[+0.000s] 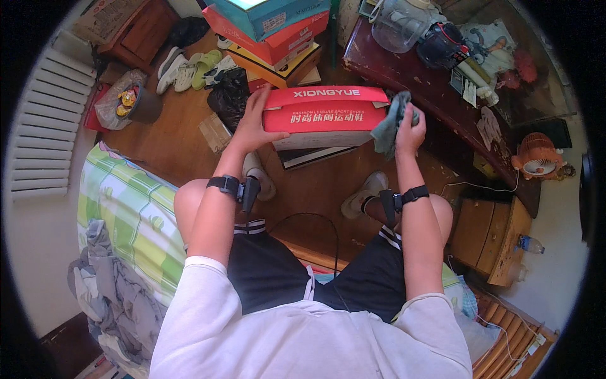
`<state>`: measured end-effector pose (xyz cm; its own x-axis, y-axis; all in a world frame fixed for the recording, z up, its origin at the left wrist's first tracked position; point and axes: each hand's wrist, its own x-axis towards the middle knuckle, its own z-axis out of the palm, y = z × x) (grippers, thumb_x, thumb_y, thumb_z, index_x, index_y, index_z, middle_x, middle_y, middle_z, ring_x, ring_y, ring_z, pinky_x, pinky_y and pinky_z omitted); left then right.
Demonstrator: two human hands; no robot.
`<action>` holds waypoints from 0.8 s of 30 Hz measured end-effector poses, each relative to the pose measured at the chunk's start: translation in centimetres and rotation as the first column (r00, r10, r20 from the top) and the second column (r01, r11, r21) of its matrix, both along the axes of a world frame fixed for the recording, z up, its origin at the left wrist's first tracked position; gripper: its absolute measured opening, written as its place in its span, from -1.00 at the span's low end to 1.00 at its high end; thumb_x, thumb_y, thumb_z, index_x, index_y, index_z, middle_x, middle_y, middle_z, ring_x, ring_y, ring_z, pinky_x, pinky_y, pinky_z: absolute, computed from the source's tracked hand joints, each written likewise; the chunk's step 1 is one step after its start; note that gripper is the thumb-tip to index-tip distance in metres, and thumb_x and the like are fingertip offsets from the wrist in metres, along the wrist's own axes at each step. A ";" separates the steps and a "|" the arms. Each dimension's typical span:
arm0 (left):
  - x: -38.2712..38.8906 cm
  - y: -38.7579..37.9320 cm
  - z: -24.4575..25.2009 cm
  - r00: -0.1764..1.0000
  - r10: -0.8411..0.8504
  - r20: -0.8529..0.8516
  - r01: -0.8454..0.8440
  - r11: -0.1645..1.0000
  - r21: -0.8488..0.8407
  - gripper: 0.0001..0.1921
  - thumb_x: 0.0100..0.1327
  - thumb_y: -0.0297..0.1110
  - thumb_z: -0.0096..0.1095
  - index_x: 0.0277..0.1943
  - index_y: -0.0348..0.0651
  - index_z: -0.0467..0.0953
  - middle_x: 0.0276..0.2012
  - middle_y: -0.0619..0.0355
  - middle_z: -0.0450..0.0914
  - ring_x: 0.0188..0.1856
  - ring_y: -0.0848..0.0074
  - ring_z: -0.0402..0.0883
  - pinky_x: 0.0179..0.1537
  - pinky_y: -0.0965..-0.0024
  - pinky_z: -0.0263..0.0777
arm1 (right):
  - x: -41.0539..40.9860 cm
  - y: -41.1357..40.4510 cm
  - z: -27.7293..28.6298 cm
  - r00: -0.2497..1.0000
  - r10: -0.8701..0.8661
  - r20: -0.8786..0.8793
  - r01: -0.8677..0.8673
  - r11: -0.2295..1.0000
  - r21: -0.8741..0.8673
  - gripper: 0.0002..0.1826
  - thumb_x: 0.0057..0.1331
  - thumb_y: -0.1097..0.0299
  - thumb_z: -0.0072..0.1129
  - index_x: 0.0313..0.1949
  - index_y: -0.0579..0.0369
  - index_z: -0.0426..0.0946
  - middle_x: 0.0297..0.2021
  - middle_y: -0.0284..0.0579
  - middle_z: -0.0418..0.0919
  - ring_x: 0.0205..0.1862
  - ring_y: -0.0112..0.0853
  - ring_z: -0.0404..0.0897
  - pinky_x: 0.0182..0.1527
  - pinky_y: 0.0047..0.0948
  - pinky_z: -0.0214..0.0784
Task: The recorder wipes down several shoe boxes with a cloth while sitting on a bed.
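A red and white cardboard shoebox [326,116] with printed writing is held up in front of me, its lid flap slightly raised. My left hand [255,118] grips its left end, thumb along the front face. At the opposite end, my right hand [410,130] clutches a grey-green cloth [392,124] against or close beside the box; whether the cloth touches it I cannot tell. Below the shoebox, a dark flat box with a white stripe [317,157] lies on the wooden floor between my feet.
Stacked shoeboxes [274,47] stand beyond, beside a black plastic bag [229,97]. Shoes [182,71] and a waste bin [142,106] are at the left. A dark red table [426,90] carries a clear plastic jug [400,28] and a small orange fan [537,156]. A patterned bed [137,203] is left of me.
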<state>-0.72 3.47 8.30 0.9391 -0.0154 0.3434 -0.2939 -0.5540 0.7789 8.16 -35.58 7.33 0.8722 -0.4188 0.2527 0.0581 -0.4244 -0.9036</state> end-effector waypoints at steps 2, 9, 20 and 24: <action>-0.4 0.4 0.7 0.977 0.043 -0.207 0.019 0.957 0.291 0.31 -0.19 0.02 0.80 0.62 -0.08 0.11 0.58 -0.16 0.09 0.56 -0.03 0.26 0.48 0.12 0.31 | -0.2 1.9 3.4 0.979 0.136 0.149 -0.132 0.991 -0.032 -0.45 0.46 -0.20 0.26 0.04 0.08 0.64 -0.12 -0.16 0.70 -0.13 -0.27 0.67 0.00 -0.25 0.51; -0.5 0.3 0.0 0.975 0.029 -0.219 0.025 0.970 0.241 0.28 -0.17 0.03 0.80 0.62 0.01 0.14 0.59 -0.09 0.06 0.57 -0.05 0.22 0.48 0.08 0.31 | 0.1 12.1 4.1 0.869 0.400 0.292 -0.311 0.899 -0.308 -0.49 0.42 -0.04 0.33 0.16 0.05 0.62 0.08 0.07 0.60 0.14 -0.02 0.60 0.18 -0.09 0.46; -1.1 1.7 -3.5 0.984 0.100 -0.148 -0.091 0.994 0.067 0.42 -0.21 -0.05 0.79 0.67 -0.07 -0.10 0.59 -0.07 0.16 0.53 -0.02 0.31 0.44 0.12 0.36 | -6.7 25.2 2.4 0.614 0.786 0.074 -0.489 0.452 -0.746 -0.61 0.40 0.30 0.19 0.21 -0.12 0.63 0.20 0.17 0.56 0.24 0.11 0.55 0.30 0.04 0.44; -1.0 0.6 -2.8 0.984 0.094 -0.149 -0.096 0.995 -0.007 0.48 -0.27 -0.05 0.81 0.69 -0.04 -0.12 0.59 -0.06 0.16 0.55 0.02 0.29 0.48 0.17 0.31 | -4.9 22.2 1.2 0.602 0.791 0.112 -0.469 0.464 -0.752 -0.59 0.30 0.31 0.20 0.15 -0.10 0.65 0.23 0.07 0.59 0.31 0.13 0.51 0.33 0.04 0.40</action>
<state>-1.76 4.04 5.55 0.9765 0.0796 0.2001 -0.1216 -0.5629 0.8175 3.31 -13.41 8.55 0.5581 0.5965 0.5768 0.8180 -0.5122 -0.2618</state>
